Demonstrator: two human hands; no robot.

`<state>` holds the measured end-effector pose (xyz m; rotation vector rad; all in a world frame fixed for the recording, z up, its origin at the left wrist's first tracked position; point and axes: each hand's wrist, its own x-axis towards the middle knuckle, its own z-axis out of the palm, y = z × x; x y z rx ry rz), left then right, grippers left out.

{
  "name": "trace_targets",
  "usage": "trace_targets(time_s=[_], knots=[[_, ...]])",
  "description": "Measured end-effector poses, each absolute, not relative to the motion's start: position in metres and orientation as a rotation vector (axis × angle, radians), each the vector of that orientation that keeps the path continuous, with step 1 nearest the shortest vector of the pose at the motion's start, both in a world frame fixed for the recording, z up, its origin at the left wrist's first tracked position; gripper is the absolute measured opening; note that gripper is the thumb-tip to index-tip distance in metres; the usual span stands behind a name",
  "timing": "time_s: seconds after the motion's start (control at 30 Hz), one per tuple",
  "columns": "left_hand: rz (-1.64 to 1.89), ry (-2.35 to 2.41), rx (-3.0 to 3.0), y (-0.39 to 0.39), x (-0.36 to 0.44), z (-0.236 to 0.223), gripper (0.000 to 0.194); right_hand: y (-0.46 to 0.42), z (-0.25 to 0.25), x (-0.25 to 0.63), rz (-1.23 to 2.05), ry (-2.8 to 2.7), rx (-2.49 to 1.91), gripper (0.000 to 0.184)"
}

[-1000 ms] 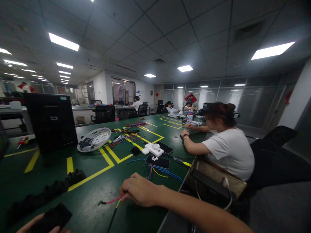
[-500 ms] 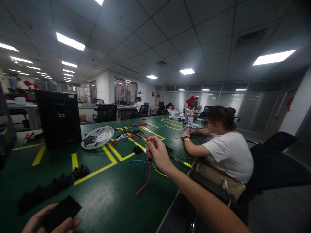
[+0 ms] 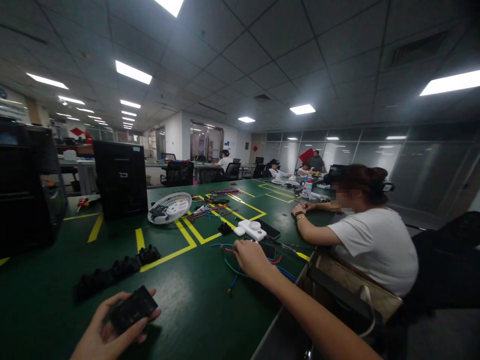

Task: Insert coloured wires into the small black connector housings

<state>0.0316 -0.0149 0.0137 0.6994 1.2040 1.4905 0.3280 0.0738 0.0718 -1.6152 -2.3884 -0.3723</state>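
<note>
My left hand (image 3: 108, 327) grips a small black rectangular block (image 3: 134, 309) above the table's near side, thumb on one side and fingers on the other. My right hand (image 3: 253, 257) is closed in a pinch, low over several loose coloured wires; red and green lengths run up to its fingertips, which are partly hidden. Blue wires (image 3: 287, 274) from the same loose group stick out beyond my wrist. Beyond that hand a white device with a round top (image 3: 253, 229) lies beside a black phone (image 3: 268, 228). A row of black plastic parts (image 3: 112, 272) lies left of centre.
Yellow tape (image 3: 168, 257) marks the green table (image 3: 180, 320). A white basket (image 3: 183, 206) leans near a black cabinet-like box (image 3: 120, 180). More wires (image 3: 210, 212) lie mid-table. At right sits a co-worker (image 3: 375, 235), with a beige bag (image 3: 382, 295) by the table edge.
My right hand has come down from holding a red wire up to the wires near the table. My left hand and the black block have risen further into view. The whole view has shifted left.
</note>
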Motion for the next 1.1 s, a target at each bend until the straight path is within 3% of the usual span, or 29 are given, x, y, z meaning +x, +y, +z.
trace_targets(time_s=[0.13, 0.3, 0.57, 0.77, 0.97, 1.1], knots=[[1.506, 1.204, 0.720, -0.009, 0.035, 0.016, 0.073, 0.079, 0.098, 0.327, -0.387, -2.248, -1.591, 0.020], [1.468, 1.098, 0.633, 0.007, 0.032, 0.014, 0.072, 0.076, 0.134, 0.281, -0.334, -2.099, -1.172, 0.021], [1.610, 0.866, 0.481, 0.006, 0.015, 0.015, 0.047, 0.069, 0.076, 0.167, 0.033, -2.270, -0.829, 0.021], [1.726, 0.822, 0.503, 0.013, -0.002, 0.015, 0.044, 0.070, 0.100, 0.157, 0.558, -2.145, -0.764, 0.025], [1.805, 0.813, 0.496, 0.011, -0.001, 0.012, 0.043, 0.070, 0.075, 0.147, 0.580, -2.260, -0.820, 0.023], [1.831, 0.816, 0.484, 0.013, -0.003, 0.011, 0.039, 0.066, 0.050, 0.144, 0.622, -2.350, -0.742, 0.034]])
